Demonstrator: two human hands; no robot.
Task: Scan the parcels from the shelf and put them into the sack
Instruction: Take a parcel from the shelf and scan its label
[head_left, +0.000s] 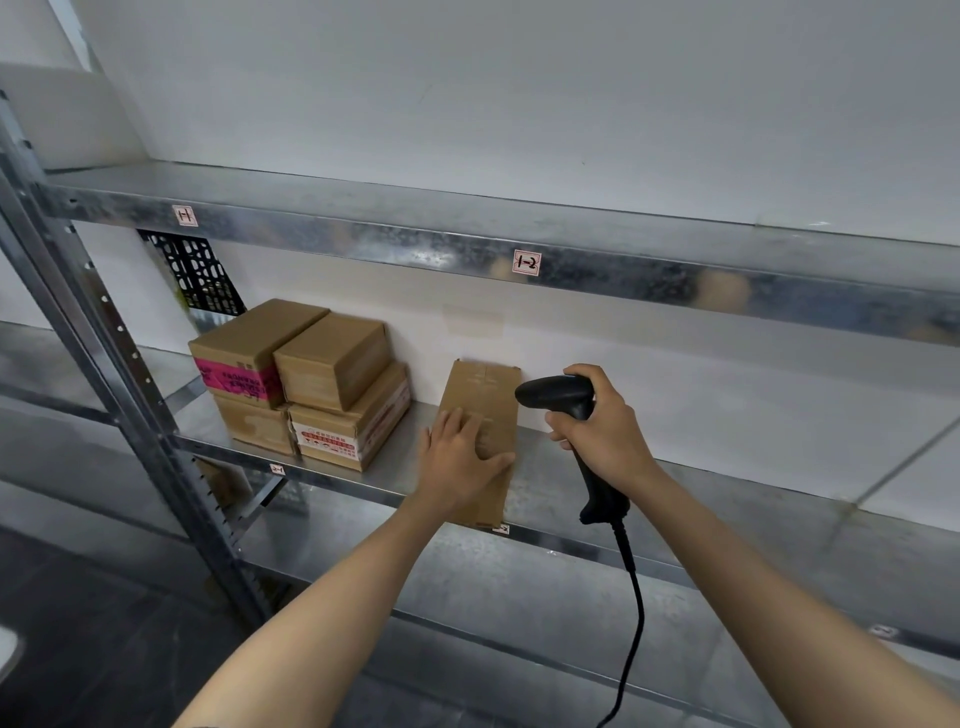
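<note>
A flat brown cardboard parcel (485, 395) lies lengthwise on the middle metal shelf (675, 499), its near end at the shelf's front edge. My left hand (460, 457) rests flat on top of its near half, fingers spread, thumb over the right edge. My right hand (605, 431) grips a black corded barcode scanner (561, 395) just right of the parcel, its head pointing left toward the box. To the left stands a stack of several brown parcels (332, 364), one with pink tape (236, 376). No sack is in view.
The upper shelf (467, 244) overhangs the working shelf and carries small labels. A slanted steel upright (119, 374) stands at the left. A black perforated panel (195, 270) leans behind the stack. The scanner's cable (634, 623) hangs down in front of the lower shelf.
</note>
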